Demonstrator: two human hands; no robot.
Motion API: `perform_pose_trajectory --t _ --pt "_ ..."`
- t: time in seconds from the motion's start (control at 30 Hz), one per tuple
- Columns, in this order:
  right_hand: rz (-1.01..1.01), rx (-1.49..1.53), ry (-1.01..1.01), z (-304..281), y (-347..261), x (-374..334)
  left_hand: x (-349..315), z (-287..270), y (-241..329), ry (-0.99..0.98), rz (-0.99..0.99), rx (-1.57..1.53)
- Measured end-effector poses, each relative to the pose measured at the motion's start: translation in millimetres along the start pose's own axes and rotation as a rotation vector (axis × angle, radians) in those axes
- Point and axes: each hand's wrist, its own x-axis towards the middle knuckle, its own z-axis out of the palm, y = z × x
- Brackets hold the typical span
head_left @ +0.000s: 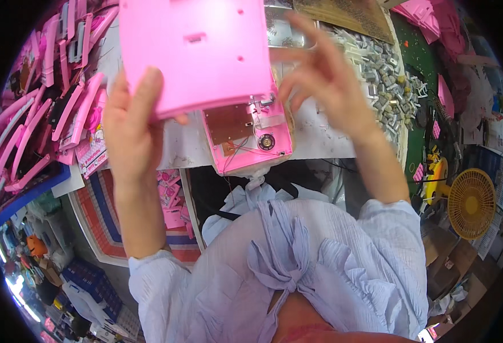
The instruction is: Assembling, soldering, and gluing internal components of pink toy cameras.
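Left hand (130, 128) grasps pink cover (194, 51) by its lower edge; right hand (326, 77) released, fingers spread, just beside open pink base (246, 134).

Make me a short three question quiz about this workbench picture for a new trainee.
1. Which hand grips the pink plastic cover?
2. True or false: the open pink housing under the cover shows a small round speaker and thin wires.
3. What lies heaped on the bench beyond the right hand: A) grey metal parts, B) glass bottles, C) folded towels?

Key:
1. The left hand, holding the cover's lower left edge; the right hand's fingers are spread beside it.
2. True.
3. A.
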Motion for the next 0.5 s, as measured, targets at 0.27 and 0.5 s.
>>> perform_pose_trajectory --t 0.27,0.5 --pt "0.144 -0.147 0.019 11.9 49.7 -89.8 -63.0 14.2 -40.2 -0.015 -0.224 0.74" --pt "0.189 -0.406 -0.066 3.9 72.2 -96.7 -69.7 13.0 -66.3 -0.101 -0.065 1.009"
